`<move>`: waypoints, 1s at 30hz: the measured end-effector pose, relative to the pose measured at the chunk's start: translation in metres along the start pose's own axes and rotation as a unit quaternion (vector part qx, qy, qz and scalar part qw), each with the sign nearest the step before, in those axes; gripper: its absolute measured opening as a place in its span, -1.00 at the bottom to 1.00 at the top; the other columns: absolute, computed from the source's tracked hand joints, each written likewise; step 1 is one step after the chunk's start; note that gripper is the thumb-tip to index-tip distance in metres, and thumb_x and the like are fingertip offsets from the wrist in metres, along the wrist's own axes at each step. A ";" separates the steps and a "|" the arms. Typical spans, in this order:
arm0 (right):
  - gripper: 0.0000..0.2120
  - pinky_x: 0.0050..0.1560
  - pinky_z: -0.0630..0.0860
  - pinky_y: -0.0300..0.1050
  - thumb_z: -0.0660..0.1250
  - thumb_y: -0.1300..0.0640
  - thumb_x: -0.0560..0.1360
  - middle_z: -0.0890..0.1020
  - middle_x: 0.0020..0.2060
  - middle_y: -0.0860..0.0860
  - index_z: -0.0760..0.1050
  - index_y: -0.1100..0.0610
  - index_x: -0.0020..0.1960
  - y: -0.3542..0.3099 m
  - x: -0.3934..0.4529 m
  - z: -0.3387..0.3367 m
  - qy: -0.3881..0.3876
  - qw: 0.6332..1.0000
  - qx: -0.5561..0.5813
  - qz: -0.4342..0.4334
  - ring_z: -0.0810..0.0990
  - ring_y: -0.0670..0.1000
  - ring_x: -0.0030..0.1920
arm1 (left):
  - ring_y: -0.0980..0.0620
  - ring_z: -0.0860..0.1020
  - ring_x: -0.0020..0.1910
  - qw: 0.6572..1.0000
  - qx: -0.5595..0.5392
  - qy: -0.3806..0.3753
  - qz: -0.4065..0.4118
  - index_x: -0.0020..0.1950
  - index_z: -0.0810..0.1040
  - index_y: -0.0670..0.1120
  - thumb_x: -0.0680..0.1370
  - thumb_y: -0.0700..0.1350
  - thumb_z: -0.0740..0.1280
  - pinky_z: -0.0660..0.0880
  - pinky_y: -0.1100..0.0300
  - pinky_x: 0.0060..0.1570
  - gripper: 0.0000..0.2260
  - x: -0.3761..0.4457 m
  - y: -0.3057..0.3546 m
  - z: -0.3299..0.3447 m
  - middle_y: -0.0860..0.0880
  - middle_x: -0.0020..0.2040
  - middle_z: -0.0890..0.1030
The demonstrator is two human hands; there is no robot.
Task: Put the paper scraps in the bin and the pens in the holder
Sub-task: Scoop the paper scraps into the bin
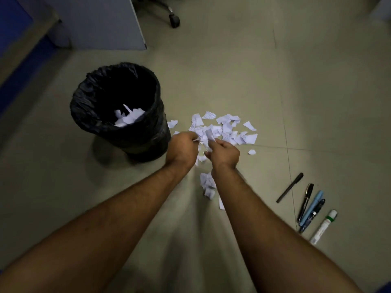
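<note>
While each hand, left hand (pixel 183 150), right hand (pixel 225 153), pinches paper scraps (pixel 224 130), pens (pixel 306 206) lie parallel, pointing away

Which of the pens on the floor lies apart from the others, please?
The slim black pen, farthest from the person; the other pens lie bunched together beside the white tube.

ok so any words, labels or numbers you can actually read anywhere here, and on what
None can be read.
Torn white paper scraps on the floor: grey printed lines, too blurred.
White tube-shaped marker with green band: faint marks on the barrel, too small.
Black bag-lined round bin: no text shows.
</note>
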State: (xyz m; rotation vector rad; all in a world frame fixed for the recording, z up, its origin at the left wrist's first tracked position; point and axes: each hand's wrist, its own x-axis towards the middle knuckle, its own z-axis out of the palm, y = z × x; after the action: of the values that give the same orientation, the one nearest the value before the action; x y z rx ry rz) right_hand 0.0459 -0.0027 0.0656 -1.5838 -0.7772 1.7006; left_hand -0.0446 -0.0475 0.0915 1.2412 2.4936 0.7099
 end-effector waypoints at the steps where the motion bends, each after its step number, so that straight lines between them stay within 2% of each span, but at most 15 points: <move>1: -0.82 -0.24 0.64 -0.12 0.57 0.12 0.38 0.59 -0.43 -0.01 0.61 0.08 -0.32 -0.018 -0.012 0.016 -0.022 1.000 0.004 -0.022 0.56 0.03 -0.40 | -0.14 0.62 -0.08 1.000 0.008 0.016 0.012 -0.10 0.67 -0.16 0.52 -0.18 0.29 0.52 0.12 -0.09 -0.84 0.008 0.008 -0.026 -0.14 -0.12 0.69; 4: -0.75 -0.23 0.64 -0.06 0.55 0.00 0.39 0.56 -0.52 -0.05 0.59 0.07 -0.36 -0.053 -0.027 0.055 -0.049 0.995 -0.018 -0.091 0.54 0.02 -0.44 | -0.15 0.63 -0.11 0.995 0.027 0.083 0.046 -0.14 0.63 -0.16 0.50 -0.18 0.27 0.55 0.06 -0.12 -0.85 0.033 0.024 -0.082 -0.12 -0.14 0.68; 7: -0.72 -0.21 0.66 -0.03 0.53 -0.11 0.37 0.64 -0.48 -0.05 0.61 0.03 -0.39 -0.082 -0.045 0.103 -0.054 0.980 -0.086 -0.169 0.65 0.03 -0.41 | -0.13 0.61 -0.08 0.987 0.060 0.140 0.057 -0.10 0.65 -0.14 0.54 -0.17 0.27 0.56 0.04 -0.06 -0.84 0.057 0.015 -0.141 -0.11 -0.07 0.67; 9: -0.77 -0.24 0.62 -0.10 0.50 -0.15 0.36 0.68 -0.41 -0.05 0.68 0.00 -0.29 -0.091 -0.053 0.126 -0.062 0.954 -0.177 -0.233 0.68 0.04 -0.33 | -0.10 0.62 -0.09 0.988 0.067 0.127 0.048 -0.07 0.65 -0.11 0.54 -0.18 0.29 0.57 0.07 -0.07 -0.86 0.070 0.000 -0.164 -0.09 -0.08 0.67; 11: -0.83 -0.28 0.47 -0.20 0.46 -0.07 0.40 0.69 -0.33 -0.01 0.70 0.03 -0.20 -0.095 -0.060 0.149 -0.086 0.907 -0.298 -0.285 0.65 0.08 -0.26 | -0.05 0.62 -0.15 0.993 0.059 0.103 0.020 -0.10 0.65 -0.06 0.52 -0.22 0.30 0.54 0.13 -0.19 -0.85 0.080 -0.025 -0.174 -0.04 -0.15 0.67; 14: -0.81 -0.28 0.40 -0.20 0.45 -0.05 0.41 0.69 -0.26 0.04 0.66 0.07 -0.17 -0.087 -0.062 0.170 -0.104 0.846 -0.423 -0.307 0.65 0.11 -0.20 | -0.06 0.60 -0.20 0.996 0.038 0.081 -0.010 -0.17 0.59 -0.08 0.49 -0.21 0.27 0.54 0.09 -0.25 -0.88 0.082 -0.061 -0.170 -0.04 -0.23 0.63; 16: -0.77 -0.26 0.44 -0.17 0.45 -0.08 0.42 0.68 -0.20 0.05 0.64 0.09 -0.13 -0.082 -0.064 0.178 -0.096 0.820 -0.465 -0.321 0.65 0.13 -0.15 | -0.10 0.60 -0.13 0.997 0.032 0.061 -0.024 -0.11 0.59 -0.10 0.50 -0.19 0.30 0.54 0.06 -0.18 -0.92 0.083 -0.074 -0.168 -0.07 -0.16 0.64; 18: -0.78 -0.17 0.53 -0.12 0.45 -0.05 0.43 0.69 -0.11 0.06 0.64 0.08 -0.03 -0.082 -0.066 0.181 -0.095 0.805 -0.478 -0.338 0.65 0.14 -0.08 | -0.12 0.60 0.04 0.997 0.043 0.059 -0.036 0.10 0.63 -0.10 0.50 -0.20 0.36 0.55 0.06 -0.01 -0.81 0.087 -0.078 -0.167 -0.10 0.05 0.65; 19: -0.80 -0.11 0.55 -0.11 0.43 0.02 0.44 0.69 -0.07 0.06 0.64 0.07 0.01 -0.083 -0.067 0.179 -0.097 0.803 -0.475 -0.348 0.65 0.15 -0.04 | -0.12 0.59 0.13 0.996 0.054 0.060 -0.038 0.20 0.61 -0.09 0.50 -0.24 0.37 0.54 0.08 0.05 -0.72 0.089 -0.078 -0.166 -0.10 0.15 0.63; 21: -0.81 -0.09 0.57 -0.12 0.37 0.09 0.43 0.71 -0.08 0.04 0.65 0.06 0.03 -0.086 -0.069 0.173 -0.094 0.809 -0.454 -0.362 0.66 0.13 -0.04 | -0.11 0.57 0.17 0.995 0.076 0.061 -0.027 0.24 0.59 -0.06 0.49 -0.28 0.35 0.53 0.10 0.07 -0.66 0.093 -0.074 -0.165 -0.09 0.20 0.60; 25: -0.74 -0.03 0.56 -0.14 0.34 0.10 0.43 0.72 -0.10 -0.04 0.64 0.02 0.10 -0.096 -0.068 0.150 -0.069 0.858 -0.364 -0.357 0.67 0.04 -0.07 | -0.05 0.60 0.07 0.998 0.044 0.038 0.029 0.14 0.62 -0.01 0.45 -0.21 0.35 0.58 0.07 0.03 -0.71 0.089 -0.045 -0.162 -0.03 0.07 0.64; 27: -0.77 -0.08 0.50 -0.19 0.34 0.08 0.46 0.71 -0.10 -0.06 0.63 0.01 0.09 -0.103 -0.068 0.130 -0.053 0.871 -0.333 -0.357 0.65 -0.01 -0.10 | -0.06 0.61 0.03 0.995 0.032 0.029 0.085 0.23 0.56 -0.01 0.48 -0.15 0.34 0.58 0.05 0.01 -0.69 0.081 -0.024 -0.158 -0.01 0.02 0.66; 30: -0.78 -0.09 0.42 -0.24 0.33 0.09 0.48 0.70 -0.09 -0.07 0.63 0.02 0.10 -0.105 -0.057 0.088 -0.026 0.892 -0.286 -0.350 0.62 -0.06 -0.09 | -0.05 0.62 0.02 0.984 0.071 0.018 0.165 0.29 0.52 -0.03 0.53 -0.09 0.30 0.56 0.08 0.01 -0.68 0.068 0.004 -0.139 0.00 0.01 0.67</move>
State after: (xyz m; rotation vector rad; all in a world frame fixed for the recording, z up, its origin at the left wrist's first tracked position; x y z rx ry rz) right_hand -0.0317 0.0155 0.1909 -1.3419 -1.7473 1.0203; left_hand -0.1440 -0.0335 0.2099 1.7347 2.4280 0.6385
